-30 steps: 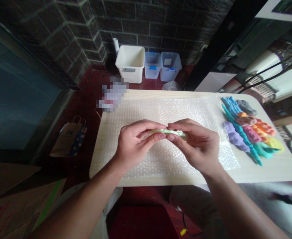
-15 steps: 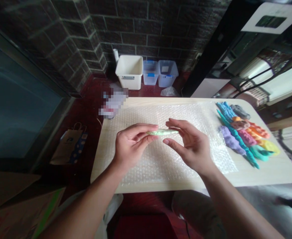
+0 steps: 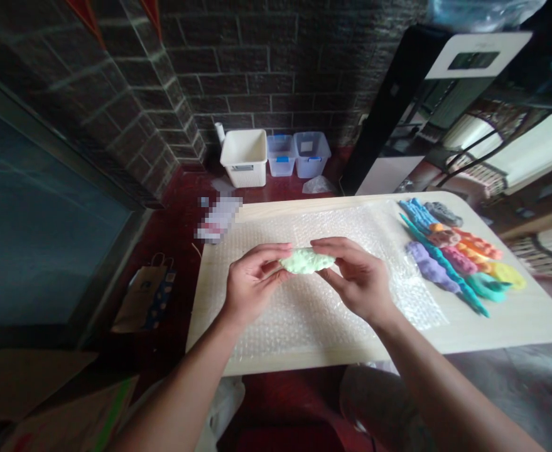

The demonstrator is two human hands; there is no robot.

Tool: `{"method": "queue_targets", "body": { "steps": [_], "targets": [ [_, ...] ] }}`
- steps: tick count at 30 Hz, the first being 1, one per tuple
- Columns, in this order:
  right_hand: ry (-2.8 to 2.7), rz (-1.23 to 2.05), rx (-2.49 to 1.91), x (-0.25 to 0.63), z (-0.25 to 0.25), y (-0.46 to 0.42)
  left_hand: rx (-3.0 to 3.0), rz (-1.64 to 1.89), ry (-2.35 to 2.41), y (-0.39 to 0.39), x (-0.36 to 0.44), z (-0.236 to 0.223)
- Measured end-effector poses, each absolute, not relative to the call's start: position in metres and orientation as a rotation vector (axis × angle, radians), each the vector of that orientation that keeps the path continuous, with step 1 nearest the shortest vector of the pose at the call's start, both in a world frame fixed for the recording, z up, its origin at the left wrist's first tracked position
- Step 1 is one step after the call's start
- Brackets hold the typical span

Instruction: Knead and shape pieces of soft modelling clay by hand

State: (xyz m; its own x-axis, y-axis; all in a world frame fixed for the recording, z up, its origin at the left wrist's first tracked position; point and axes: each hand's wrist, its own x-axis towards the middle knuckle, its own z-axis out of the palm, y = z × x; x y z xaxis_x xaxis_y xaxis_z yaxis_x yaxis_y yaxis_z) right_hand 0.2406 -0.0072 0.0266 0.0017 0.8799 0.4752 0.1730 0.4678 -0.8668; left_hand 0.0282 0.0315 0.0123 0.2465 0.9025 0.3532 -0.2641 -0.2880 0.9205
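Observation:
A flattened, lumpy piece of pale green modelling clay [image 3: 306,260] is held up above the table, its dimpled face turned partly toward me. My left hand [image 3: 255,276] pinches its left end between fingers and thumb. On the right end, my right hand [image 3: 355,273] grips with the fingers over the top and the thumb beneath. Under both hands lies a sheet of bubble wrap [image 3: 276,323]. To the right sit several coloured clay pieces, among them a purple lump [image 3: 432,268], a long teal strip [image 3: 449,270] and a blue bundle [image 3: 418,214].
The pale wooden table [image 3: 515,320] has rounded corners. Beyond it on the red floor stand a white bin [image 3: 244,157] and two clear plastic boxes [image 3: 311,157] against a brick wall. A paper bag [image 3: 137,298] stands at left, with cardboard [image 3: 68,408] nearer me.
The clay has turned from edge-on to show its broad face. My right hand, apart from it half a second ago, has closed on its right end. The view has tilted up.

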Motion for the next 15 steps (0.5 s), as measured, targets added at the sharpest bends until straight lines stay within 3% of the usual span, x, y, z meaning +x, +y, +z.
{"method": "queue_targets", "body": {
  "steps": [15],
  "targets": [
    [-1.209,0.953,-0.921,0.232,0.042,-0.013,1.173,1.210,0.812,0.036,0.027,0.013]
  ]
}}
